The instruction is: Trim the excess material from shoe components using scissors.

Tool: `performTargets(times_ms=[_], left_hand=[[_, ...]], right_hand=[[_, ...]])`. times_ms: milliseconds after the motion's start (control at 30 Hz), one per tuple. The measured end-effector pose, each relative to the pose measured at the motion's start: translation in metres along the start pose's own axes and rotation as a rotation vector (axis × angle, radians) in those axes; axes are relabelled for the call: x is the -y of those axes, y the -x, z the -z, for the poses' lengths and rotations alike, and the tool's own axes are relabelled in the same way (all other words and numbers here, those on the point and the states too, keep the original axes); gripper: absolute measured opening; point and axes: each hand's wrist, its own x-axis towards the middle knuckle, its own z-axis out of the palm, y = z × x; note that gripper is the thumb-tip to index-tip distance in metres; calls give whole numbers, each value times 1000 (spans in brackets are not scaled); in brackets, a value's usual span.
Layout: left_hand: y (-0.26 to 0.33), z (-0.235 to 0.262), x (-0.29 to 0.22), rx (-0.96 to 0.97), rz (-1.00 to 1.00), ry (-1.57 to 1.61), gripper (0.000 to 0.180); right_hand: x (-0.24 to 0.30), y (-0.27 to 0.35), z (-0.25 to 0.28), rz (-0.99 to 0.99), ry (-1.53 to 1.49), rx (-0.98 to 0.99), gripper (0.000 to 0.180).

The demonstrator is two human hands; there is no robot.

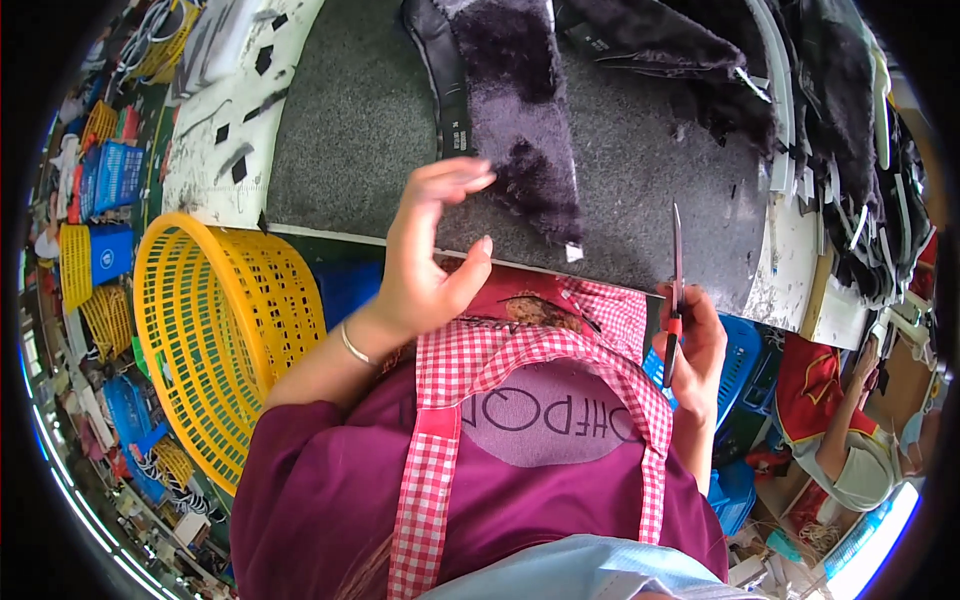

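Observation:
My left hand (425,250) is open above the near edge of a dark grey work surface (350,130), thumb and curved fingers apart with nothing between them. Just past its fingertips lies a long strip of dark purple-grey fur fabric (520,110), with a white tip at its near end. A smooth black strip with a printed patch (452,100) runs along the fabric's left side. At the table's front edge on the right, my right hand (700,345) grips a pair of scissors (677,260) with red and black handles, blades pointing away from me.
More dark fur pieces (650,40) lie at the far right, and others hang (840,110) beyond the table's right end. A yellow plastic basket (210,330) stands against the table at left. Blue crates (735,365) sit low at right, near another person (850,450).

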Motion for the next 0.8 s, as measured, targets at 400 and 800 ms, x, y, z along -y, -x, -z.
performTargets(times_ms=[400,800], left_hand=[[-5,-21,-17,70,1110,1161,46],[-29,-51,3,-21,924,1046,22]], right_hand=[[41,-11,-23,392,604,-139,58],[79,-41,-17,601,1218,-109,58]])
